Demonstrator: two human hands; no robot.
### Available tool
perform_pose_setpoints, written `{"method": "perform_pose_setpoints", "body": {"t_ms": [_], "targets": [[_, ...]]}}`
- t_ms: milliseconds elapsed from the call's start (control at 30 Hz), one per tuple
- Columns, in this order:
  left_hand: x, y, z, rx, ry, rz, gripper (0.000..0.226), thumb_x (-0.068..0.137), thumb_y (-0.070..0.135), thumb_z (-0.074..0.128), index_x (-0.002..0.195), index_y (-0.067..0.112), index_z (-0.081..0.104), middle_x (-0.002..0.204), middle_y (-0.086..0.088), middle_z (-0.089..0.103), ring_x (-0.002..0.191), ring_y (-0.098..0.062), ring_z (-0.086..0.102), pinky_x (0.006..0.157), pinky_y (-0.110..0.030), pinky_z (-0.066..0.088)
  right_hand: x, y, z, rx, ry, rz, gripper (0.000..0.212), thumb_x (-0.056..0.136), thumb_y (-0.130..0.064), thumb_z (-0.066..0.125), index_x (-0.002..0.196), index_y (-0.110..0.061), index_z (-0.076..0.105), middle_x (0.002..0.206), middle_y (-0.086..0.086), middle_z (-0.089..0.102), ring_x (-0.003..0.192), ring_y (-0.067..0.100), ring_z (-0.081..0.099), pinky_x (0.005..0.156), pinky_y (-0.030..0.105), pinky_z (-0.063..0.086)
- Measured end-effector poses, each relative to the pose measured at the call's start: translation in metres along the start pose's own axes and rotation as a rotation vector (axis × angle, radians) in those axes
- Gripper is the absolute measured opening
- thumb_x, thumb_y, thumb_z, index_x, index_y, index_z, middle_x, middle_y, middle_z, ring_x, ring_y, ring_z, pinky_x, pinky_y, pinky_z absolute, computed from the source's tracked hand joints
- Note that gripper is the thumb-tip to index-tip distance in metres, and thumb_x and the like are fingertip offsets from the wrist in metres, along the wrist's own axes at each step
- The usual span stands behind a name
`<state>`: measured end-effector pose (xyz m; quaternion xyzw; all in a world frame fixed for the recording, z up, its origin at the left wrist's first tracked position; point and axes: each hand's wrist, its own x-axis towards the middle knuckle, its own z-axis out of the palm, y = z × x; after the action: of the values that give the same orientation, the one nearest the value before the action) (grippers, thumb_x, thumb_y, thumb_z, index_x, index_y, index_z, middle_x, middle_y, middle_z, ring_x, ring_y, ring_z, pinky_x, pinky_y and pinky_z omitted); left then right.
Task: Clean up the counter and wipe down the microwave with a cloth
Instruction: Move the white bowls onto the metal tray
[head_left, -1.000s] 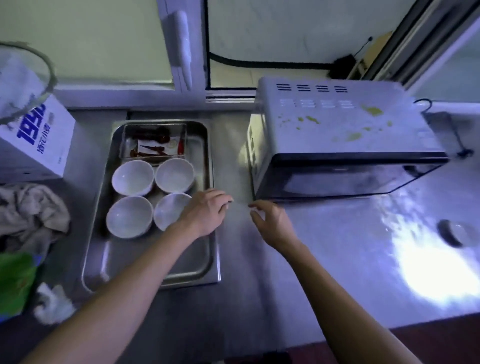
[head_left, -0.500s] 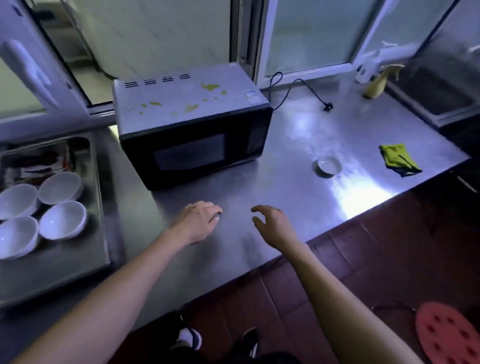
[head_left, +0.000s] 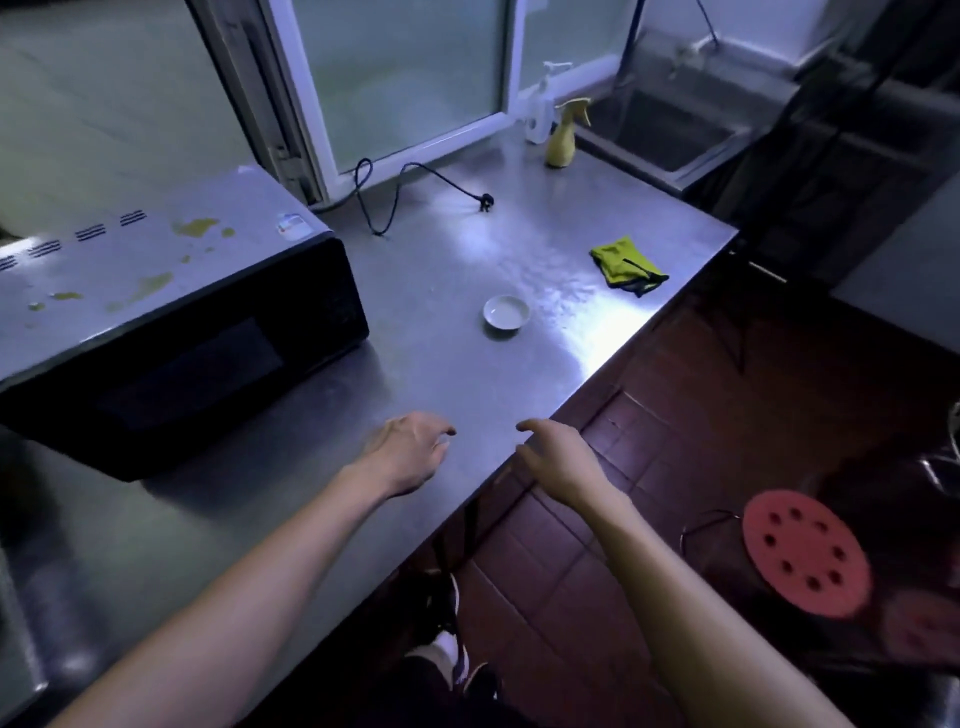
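Note:
A microwave (head_left: 171, 312) stands at the left of the steel counter (head_left: 426, 364), its grey top spotted with yellowish stains and its dark door facing me. A folded green cloth (head_left: 626, 262) lies near the counter's right edge. Between them sits a small white dish (head_left: 505, 312). My left hand (head_left: 410, 452) hovers over the counter's front part with loosely curled fingers, holding nothing. My right hand (head_left: 558, 457) hangs just past the counter's front edge, fingers also relaxed and empty.
The microwave's unplugged black cord (head_left: 415, 182) trails across the back of the counter. A yellow spray bottle (head_left: 563, 135) and a white pump bottle (head_left: 540, 111) stand by the window. A sink (head_left: 660, 130) lies beyond. A red stool (head_left: 805, 551) stands on the floor.
My view has swung right, from the tray of bowls past the microwave to the counter's right end. Both hands travelled right with it, staying empty.

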<state>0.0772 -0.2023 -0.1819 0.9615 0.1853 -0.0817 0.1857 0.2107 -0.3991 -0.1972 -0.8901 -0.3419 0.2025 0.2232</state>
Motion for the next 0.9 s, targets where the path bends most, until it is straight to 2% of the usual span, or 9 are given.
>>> {"method": "perform_pose_setpoints", "body": {"t_ms": [67,233,433,600,800,900], "targets": [[0.018,0.007,0.005,0.013,-0.04,0.016,0.036,0.098,0.036,0.046,0.133,0.03,0.057,0.139,0.0,0.056,0.128,-0.023,0.051,0.107,-0.039,0.042,0.004,0.012,-0.007,-0.024,0.009,0.009,0.041,0.095,-0.025,0.053,0.135,-0.017,0.057,0.135,0.001,0.06,0.128,0.018,0.051,0.1,0.032,0.041],[0.065,0.01,0.015,0.029,-0.081,0.069,0.038,0.098,0.034,0.046,0.134,0.027,0.053,0.138,0.003,0.055,0.129,-0.02,0.047,0.108,-0.038,0.039,0.036,0.036,-0.018,-0.112,-0.032,0.032,0.042,0.096,-0.027,0.051,0.137,-0.019,0.055,0.143,-0.002,0.054,0.132,0.018,0.046,0.103,0.036,0.043],[0.13,0.005,0.013,-0.041,-0.091,0.034,0.038,0.099,0.032,0.044,0.137,0.026,0.051,0.139,0.001,0.052,0.13,-0.021,0.046,0.107,-0.038,0.039,0.102,0.053,-0.031,-0.182,-0.09,0.033,0.04,0.097,-0.031,0.054,0.136,-0.022,0.054,0.14,-0.004,0.056,0.116,0.016,0.057,0.094,0.037,0.048],[0.165,-0.004,0.0,-0.068,-0.097,-0.003,0.039,0.1,0.031,0.043,0.138,0.025,0.05,0.14,0.0,0.051,0.129,-0.022,0.046,0.105,-0.038,0.039,0.152,0.052,-0.037,-0.242,-0.155,-0.014,0.044,0.098,-0.033,0.055,0.139,-0.02,0.051,0.146,-0.004,0.05,0.132,0.019,0.046,0.103,0.038,0.044],[0.192,-0.019,-0.019,-0.098,-0.066,-0.039,0.037,0.1,0.031,0.043,0.136,0.025,0.051,0.14,-0.001,0.052,0.127,-0.023,0.047,0.103,-0.037,0.04,0.206,0.041,-0.041,-0.284,-0.2,-0.038,0.052,0.095,-0.036,0.056,0.144,-0.022,0.046,0.15,-0.003,0.045,0.134,0.023,0.043,0.104,0.042,0.043],[0.199,-0.029,-0.02,-0.116,-0.061,-0.093,0.036,0.1,0.031,0.044,0.135,0.027,0.052,0.142,0.001,0.051,0.13,-0.022,0.046,0.103,-0.035,0.037,0.233,0.041,-0.042,-0.314,-0.198,-0.064,0.058,0.092,-0.039,0.058,0.146,-0.024,0.04,0.148,-0.003,0.044,0.131,0.027,0.043,0.1,0.044,0.045]]}}
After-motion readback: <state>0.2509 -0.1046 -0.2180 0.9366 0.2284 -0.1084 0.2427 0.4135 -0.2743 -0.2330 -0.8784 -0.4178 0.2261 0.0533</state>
